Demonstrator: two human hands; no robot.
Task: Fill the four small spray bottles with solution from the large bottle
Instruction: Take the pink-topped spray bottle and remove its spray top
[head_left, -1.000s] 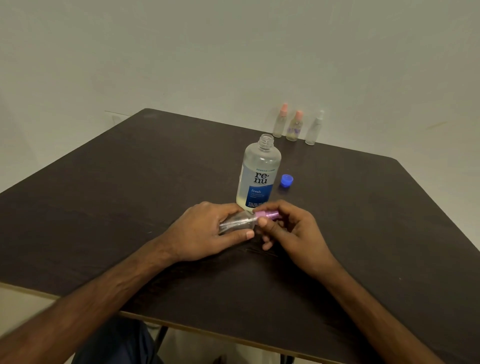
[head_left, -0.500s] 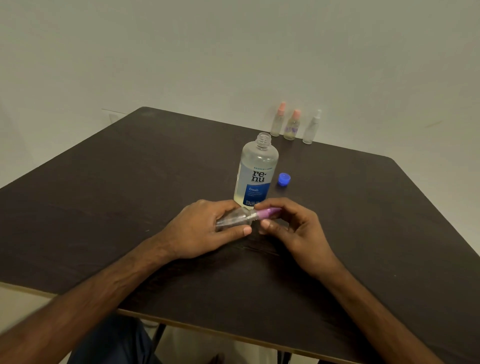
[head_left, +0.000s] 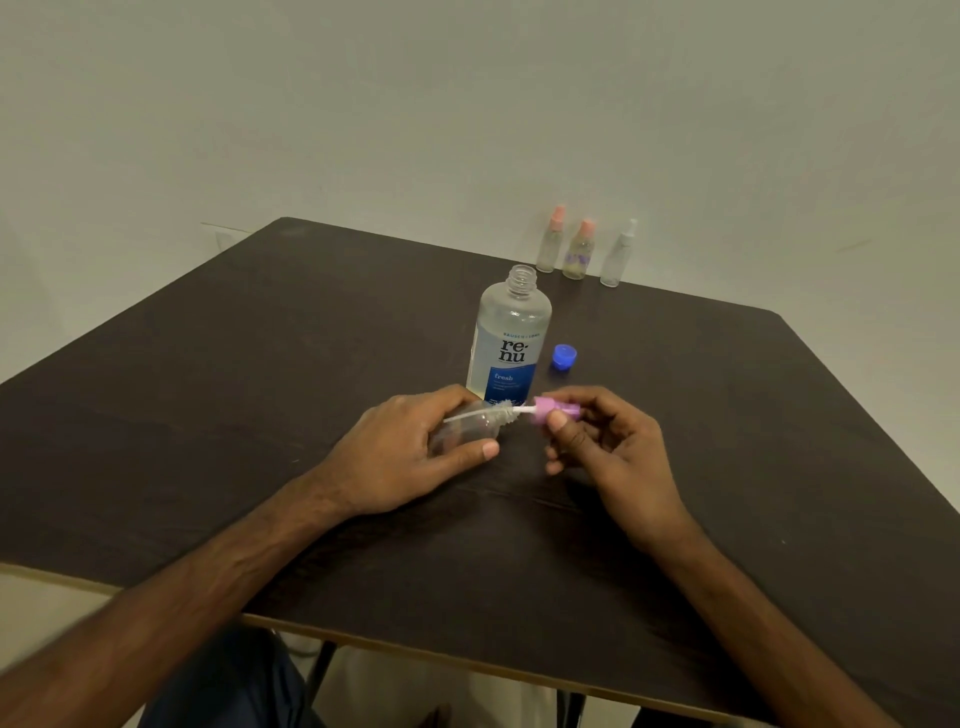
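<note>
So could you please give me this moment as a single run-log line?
step: uncapping small spray bottle | left hand: holds bottle | right hand: pulling purple sprayer top out | large bottle: open, upright

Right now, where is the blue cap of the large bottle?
In the head view, the blue cap lies on the table, just right of the large bottle, beyond the right hand.

Pink sprayer (head_left: 557, 410), blue cap (head_left: 563, 356) (dark table (head_left: 260, 364)).
</note>
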